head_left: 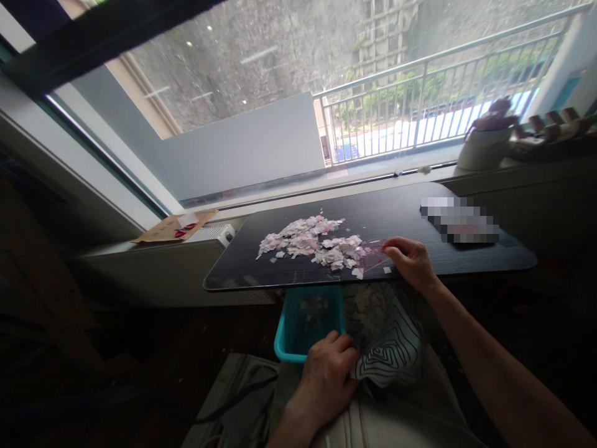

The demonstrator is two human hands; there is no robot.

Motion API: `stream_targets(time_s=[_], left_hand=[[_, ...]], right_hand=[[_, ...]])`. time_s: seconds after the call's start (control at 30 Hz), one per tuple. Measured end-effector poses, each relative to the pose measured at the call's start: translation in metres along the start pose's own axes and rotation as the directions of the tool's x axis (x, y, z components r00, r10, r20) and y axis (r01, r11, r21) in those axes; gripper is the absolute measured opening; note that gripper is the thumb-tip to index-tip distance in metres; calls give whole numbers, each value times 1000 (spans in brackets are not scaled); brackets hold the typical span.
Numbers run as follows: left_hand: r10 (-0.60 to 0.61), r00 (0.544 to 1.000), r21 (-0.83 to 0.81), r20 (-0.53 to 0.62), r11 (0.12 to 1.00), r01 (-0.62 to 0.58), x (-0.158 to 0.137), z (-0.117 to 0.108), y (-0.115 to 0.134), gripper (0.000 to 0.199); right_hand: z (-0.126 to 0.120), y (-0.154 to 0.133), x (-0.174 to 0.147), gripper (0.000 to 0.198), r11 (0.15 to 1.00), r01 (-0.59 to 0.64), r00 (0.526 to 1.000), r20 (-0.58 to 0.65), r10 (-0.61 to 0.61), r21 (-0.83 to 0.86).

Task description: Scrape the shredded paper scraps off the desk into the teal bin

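Observation:
My right hand (pixel 413 258) is closed in a pinch on a thin see-through plastic piece (pixel 372 256) with a reddish tint. Its far edge touches the right end of a spread heap of small paper scraps (pixel 303 238), white and pale pink, on a dark tabletop (pixel 392 208). Below the table edge, my left hand (pixel 330 367) is closed on the rim of a white bag (pixel 394 351) with black wavy lines. Scraps show inside that bag. A teal plastic bin (pixel 285 336) stands just left of the bag, close to my left fingers, with scraps at its bottom.
At the table's right end lies a blurred-out flat object (pixel 459 221). A brown paper envelope (pixel 161 229) with red items rests on the sill at left, beside a white radiator (pixel 212 233). A pale pot (pixel 485 146) stands on the right sill, before the window.

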State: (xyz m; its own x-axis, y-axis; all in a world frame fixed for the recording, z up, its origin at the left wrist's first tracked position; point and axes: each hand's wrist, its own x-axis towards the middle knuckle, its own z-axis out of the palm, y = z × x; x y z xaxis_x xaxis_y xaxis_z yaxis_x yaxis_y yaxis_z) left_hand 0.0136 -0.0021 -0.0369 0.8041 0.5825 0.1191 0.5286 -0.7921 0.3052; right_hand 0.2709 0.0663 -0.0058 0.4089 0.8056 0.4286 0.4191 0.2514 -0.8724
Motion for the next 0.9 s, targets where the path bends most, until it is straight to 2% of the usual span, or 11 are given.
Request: stream_targets(time_s=[0.17, 0.3, 0.43, 0.63, 0.8, 0.9], left_hand=[[-14, 1000, -5, -1, 1000, 14, -1, 0, 0, 9], [-16, 1000, -13, -6, 1000, 16, -1, 1, 0, 10], [-13, 1000, -13, -17, 1000, 13, -1, 1, 0, 8], [-8, 1000, -16, -17, 1000, 8, -1, 1, 0, 8], [-10, 1000, -19, -15, 1000, 9, -2, 1, 1, 8], [-15, 1000, -18, -10, 1000, 15, -1, 1, 0, 8]], right_hand=[[1, 2, 1, 18, 999, -14, 999, 51, 16, -52], [-1, 2, 0, 17, 1000, -7, 996, 94, 10, -30], [0, 0, 0, 17, 1000, -9, 998, 62, 9, 0], [0, -1, -1, 16, 1000, -18, 996, 87, 20, -22], [-1, 0, -1, 15, 999, -27, 1000, 13, 26, 18], [0, 0, -1, 15, 1000, -19, 999, 29, 19, -3]])
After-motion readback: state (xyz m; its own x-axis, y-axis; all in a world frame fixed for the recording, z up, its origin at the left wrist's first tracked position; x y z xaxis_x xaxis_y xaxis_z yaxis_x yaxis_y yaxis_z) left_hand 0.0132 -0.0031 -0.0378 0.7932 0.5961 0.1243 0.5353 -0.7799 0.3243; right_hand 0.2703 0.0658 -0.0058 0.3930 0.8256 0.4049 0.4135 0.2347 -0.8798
